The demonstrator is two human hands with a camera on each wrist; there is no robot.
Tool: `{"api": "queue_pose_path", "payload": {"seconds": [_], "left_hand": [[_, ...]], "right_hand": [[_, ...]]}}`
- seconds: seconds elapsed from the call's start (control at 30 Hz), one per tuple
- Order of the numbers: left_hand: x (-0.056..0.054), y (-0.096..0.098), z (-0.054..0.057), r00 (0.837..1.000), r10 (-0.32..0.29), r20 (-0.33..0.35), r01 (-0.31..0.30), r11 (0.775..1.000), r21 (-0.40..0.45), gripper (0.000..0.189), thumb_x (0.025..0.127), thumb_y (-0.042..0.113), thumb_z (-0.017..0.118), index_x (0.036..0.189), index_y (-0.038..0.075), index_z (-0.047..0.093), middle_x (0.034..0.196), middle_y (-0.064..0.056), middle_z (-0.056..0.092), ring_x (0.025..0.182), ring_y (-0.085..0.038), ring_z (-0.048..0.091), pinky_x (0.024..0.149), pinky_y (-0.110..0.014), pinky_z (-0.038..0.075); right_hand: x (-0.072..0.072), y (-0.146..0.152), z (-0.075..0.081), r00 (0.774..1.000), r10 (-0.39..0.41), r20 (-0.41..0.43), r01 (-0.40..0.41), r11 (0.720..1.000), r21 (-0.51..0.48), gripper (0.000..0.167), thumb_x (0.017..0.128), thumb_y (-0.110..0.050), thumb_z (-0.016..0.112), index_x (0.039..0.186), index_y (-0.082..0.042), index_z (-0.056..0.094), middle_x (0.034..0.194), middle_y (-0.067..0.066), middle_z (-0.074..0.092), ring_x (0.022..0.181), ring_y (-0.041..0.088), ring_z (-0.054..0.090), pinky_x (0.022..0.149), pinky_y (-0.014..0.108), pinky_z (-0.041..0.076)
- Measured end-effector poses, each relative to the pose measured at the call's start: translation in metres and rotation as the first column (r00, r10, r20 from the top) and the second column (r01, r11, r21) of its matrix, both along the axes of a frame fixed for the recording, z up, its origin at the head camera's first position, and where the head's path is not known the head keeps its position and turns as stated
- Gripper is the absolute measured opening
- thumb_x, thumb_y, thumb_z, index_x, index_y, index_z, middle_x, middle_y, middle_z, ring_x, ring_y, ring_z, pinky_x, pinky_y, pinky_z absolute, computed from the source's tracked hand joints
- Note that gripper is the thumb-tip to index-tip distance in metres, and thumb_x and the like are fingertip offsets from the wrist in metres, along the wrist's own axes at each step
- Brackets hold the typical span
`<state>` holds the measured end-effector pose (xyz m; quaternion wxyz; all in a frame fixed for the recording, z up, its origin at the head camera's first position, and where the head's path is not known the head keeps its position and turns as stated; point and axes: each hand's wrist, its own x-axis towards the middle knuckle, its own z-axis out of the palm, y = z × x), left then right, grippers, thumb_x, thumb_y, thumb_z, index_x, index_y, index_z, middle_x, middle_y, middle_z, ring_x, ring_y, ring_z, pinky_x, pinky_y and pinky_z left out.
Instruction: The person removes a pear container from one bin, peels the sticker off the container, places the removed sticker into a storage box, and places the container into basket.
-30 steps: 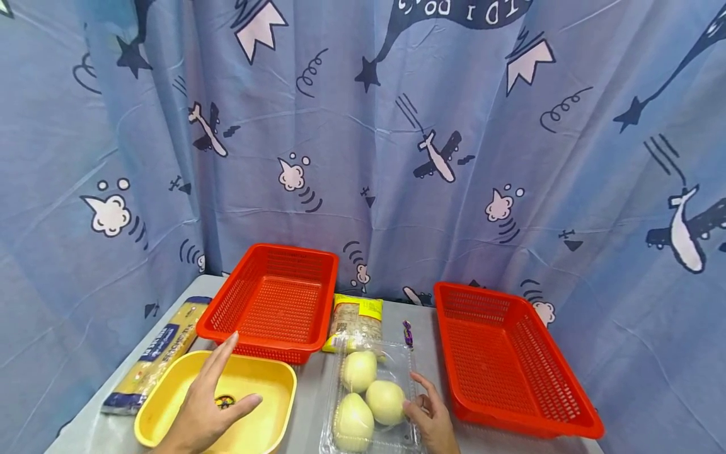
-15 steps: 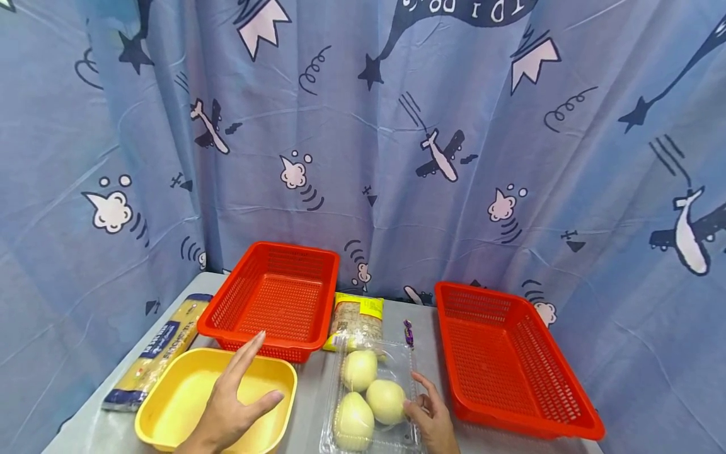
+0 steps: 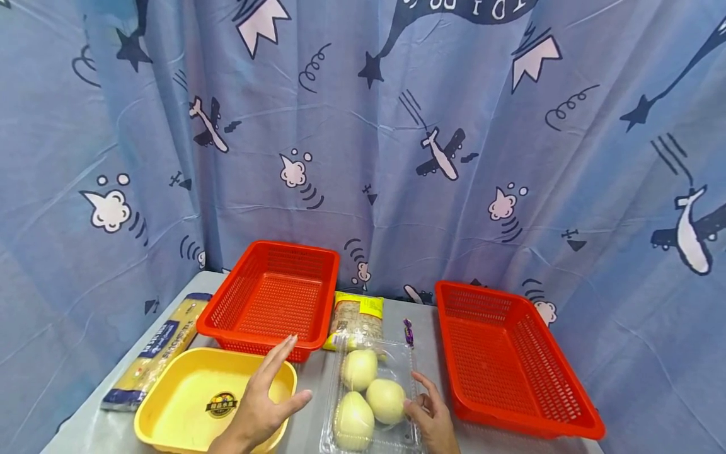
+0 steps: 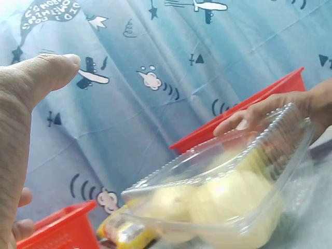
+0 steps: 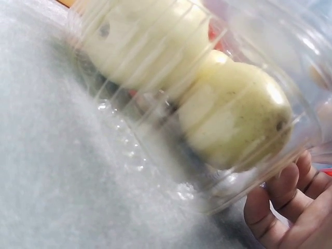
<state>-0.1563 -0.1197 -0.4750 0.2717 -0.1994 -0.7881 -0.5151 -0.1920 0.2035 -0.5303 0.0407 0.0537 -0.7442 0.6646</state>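
Note:
Three pale yellow-green pears (image 3: 386,401) lie inside a clear plastic clamshell box (image 3: 399,356) at the front middle of the table. My right hand (image 3: 432,417) grips the box's right side; in the right wrist view its curled fingers (image 5: 285,189) touch the plastic wall. Over the right rim of a yellow basin (image 3: 176,378), my left hand (image 3: 259,403) hovers with fingers stretched and thumb spread, holding nothing. In the left wrist view the left thumb (image 4: 49,72) stands apart from the clamshell. A round printed label (image 3: 221,404) shows on the basin floor.
Two red perforated baskets stand behind, one at left (image 3: 283,306) and one at right (image 3: 499,359). A yellow-topped bag (image 3: 357,318) lies behind the clamshell, near a purple-wrapped candy (image 3: 408,332). A pasta packet (image 3: 161,350) lies far left. A patterned curtain (image 3: 368,157) hangs behind.
My left hand has moved right across the yellow basin towards the clamshell, uncovering the label on the basin floor. My right hand and the clamshell have stayed put.

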Motion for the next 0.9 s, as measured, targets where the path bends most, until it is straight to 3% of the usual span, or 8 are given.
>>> {"api": "queue_pose_path", "payload": {"seconds": [0.1, 0.23, 0.37, 0.63, 0.9], "left_hand": [[-0.002, 0.008, -0.003, 1.0, -0.016, 0.015, 0.016, 1.0, 0.008, 0.08, 0.077, 0.019, 0.081, 0.147, 0.02, 0.042, 0.148, -0.001, 0.04, 0.134, -0.022, 0.037, 0.104, -0.021, 0.027], [-0.005, 0.02, -0.006, 0.998, -0.04, 0.047, 0.038, 0.999, 0.031, 0.078, 0.079, 0.021, 0.08, 0.147, 0.02, 0.042, 0.148, 0.0, 0.04, 0.133, -0.027, 0.037, 0.103, -0.046, 0.034], [-0.008, 0.031, -0.01, 0.996, -0.067, 0.061, 0.064, 0.997, 0.047, 0.077, 0.08, 0.024, 0.079, 0.147, 0.018, 0.042, 0.149, -0.006, 0.037, 0.132, -0.037, 0.036, 0.095, -0.066, 0.032], [-0.012, 0.047, -0.018, 0.984, -0.083, 0.156, 0.072, 0.995, 0.073, 0.077, 0.08, 0.03, 0.078, 0.147, 0.026, 0.042, 0.149, -0.022, 0.033, 0.129, -0.046, 0.035, 0.091, -0.074, 0.029], [-0.018, 0.06, -0.026, 0.964, -0.086, 0.253, 0.065, 0.994, 0.09, 0.074, 0.08, 0.032, 0.077, 0.146, 0.023, 0.045, 0.149, -0.023, 0.032, 0.131, -0.049, 0.032, 0.093, -0.072, 0.03]], "right_hand": [[0.0, 0.0, -0.001, 1.0, 0.003, -0.006, -0.003, 1.0, -0.002, 0.057, 0.089, 0.0, 0.064, 0.14, 0.001, 0.04, 0.071, 0.001, 0.045, 0.057, 0.009, 0.045, 0.053, 0.021, 0.039], [0.001, 0.001, -0.001, 1.0, 0.006, -0.012, -0.006, 1.0, -0.003, 0.057, 0.089, -0.001, 0.064, 0.14, 0.001, 0.04, 0.072, 0.001, 0.045, 0.056, 0.008, 0.044, 0.052, 0.02, 0.038], [0.001, 0.0, -0.001, 1.0, 0.008, -0.026, -0.008, 1.0, -0.009, 0.057, 0.089, 0.001, 0.064, 0.14, 0.001, 0.04, 0.071, 0.001, 0.044, 0.055, 0.007, 0.043, 0.051, 0.02, 0.038], [0.001, 0.0, -0.001, 1.0, 0.014, -0.015, -0.014, 1.0, -0.004, 0.057, 0.09, -0.001, 0.063, 0.141, 0.0, 0.039, 0.071, 0.001, 0.046, 0.056, 0.008, 0.045, 0.051, 0.02, 0.039], [0.0, 0.002, -0.003, 1.0, 0.002, 0.007, -0.002, 1.0, 0.005, 0.058, 0.09, -0.001, 0.063, 0.142, -0.001, 0.039, 0.071, 0.002, 0.046, 0.057, 0.009, 0.045, 0.052, 0.021, 0.039]]}}
